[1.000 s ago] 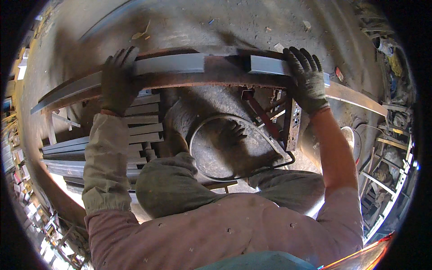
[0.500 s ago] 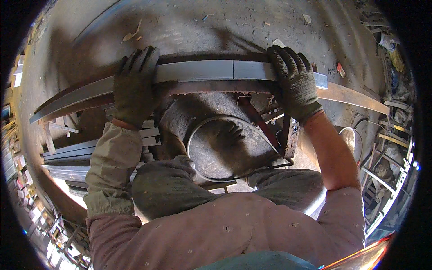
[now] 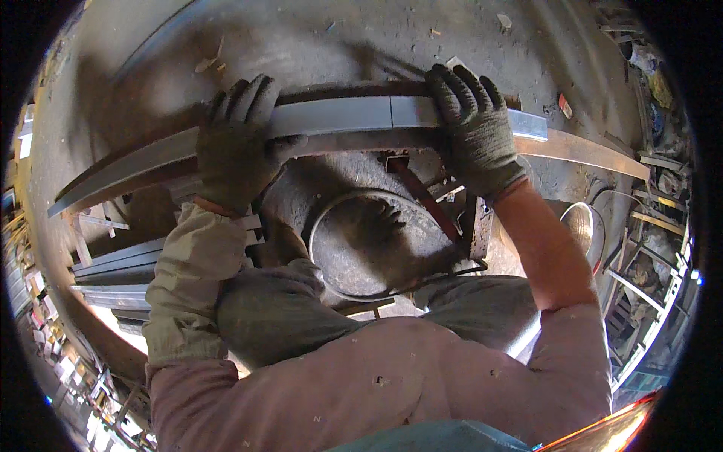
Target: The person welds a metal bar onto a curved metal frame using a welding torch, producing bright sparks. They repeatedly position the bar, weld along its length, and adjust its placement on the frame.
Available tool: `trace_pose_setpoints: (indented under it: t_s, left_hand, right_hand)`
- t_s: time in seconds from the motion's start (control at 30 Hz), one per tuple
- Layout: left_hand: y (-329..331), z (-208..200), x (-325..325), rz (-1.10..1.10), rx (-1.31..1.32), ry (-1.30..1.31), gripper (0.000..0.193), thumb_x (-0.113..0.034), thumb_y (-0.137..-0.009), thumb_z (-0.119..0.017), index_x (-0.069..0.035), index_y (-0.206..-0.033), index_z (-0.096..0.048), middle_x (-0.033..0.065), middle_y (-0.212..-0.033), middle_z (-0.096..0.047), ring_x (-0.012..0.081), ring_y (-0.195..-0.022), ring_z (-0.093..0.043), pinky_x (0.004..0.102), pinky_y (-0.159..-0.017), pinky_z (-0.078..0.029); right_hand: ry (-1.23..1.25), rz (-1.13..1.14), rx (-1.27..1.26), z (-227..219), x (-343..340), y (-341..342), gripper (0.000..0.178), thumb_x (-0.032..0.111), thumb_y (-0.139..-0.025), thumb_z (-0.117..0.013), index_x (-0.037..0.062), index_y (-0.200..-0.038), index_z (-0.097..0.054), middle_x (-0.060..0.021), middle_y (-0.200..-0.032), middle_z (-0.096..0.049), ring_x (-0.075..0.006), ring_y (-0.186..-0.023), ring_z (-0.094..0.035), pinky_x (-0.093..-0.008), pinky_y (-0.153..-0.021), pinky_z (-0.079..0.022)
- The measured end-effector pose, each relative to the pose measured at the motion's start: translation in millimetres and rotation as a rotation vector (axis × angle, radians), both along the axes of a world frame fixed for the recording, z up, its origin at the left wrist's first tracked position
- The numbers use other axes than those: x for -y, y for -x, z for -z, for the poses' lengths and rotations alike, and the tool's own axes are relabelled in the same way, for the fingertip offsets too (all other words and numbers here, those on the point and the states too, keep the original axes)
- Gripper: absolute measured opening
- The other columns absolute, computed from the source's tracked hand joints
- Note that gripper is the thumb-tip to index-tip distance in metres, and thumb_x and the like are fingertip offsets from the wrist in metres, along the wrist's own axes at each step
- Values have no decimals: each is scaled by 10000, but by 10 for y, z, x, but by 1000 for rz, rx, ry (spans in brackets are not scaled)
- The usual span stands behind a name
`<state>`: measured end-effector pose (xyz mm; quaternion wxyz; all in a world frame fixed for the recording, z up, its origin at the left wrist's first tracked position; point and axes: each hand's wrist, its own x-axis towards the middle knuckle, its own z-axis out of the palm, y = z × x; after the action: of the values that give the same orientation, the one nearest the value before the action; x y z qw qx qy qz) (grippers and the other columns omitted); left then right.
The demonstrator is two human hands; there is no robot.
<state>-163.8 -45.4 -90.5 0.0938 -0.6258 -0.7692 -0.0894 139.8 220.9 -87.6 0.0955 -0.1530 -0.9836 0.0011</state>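
So the biggest thing here is a rusty beam stretched left to right across the view, bending down at both ends in the fisheye. Lying along it is the longer gray metal bar, long axis running sideways too, one end pointing out to the left. The shorter gray metal bar sits in line with it, pointing right, ends meeting at a thin dark seam between the hands. Both hands are gloved: left hand across the longer bar, right hand over the shorter one, fingers fairly straight and pointing away from the body. Can't tell if either is actually gripping or just resting.
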Motion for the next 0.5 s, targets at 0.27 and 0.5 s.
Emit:
trace_pose_setpoints:
  t_s: [0.27, 0.5]
  left_hand:
    - [449, -66, 276, 62, -52, 76, 825, -546, -983, -816, -59, -1617, -613, 200, -1611, -682, 439, -1489, -640, 578, -1293, -461]
    - [79, -10, 15, 112, 6, -34, 779, -479, -990, -830, -66, -1616, -616, 188, -1614, -674, 433, -1466, -651, 575, -1281, -472]
  right_hand:
    - [-50, 24, 121, -25, -506, -535, 886, 479, -1001, -831, 137, -1745, -492, -135, -1776, -535, -397, -1633, -492, -627, -1361, -337]
    - [-18, -104, 46, -4, 180, 315, 868, 457, -983, -841, 98, -1706, -523, -166, -1753, -545, -434, -1603, -506, -603, -1352, -360]
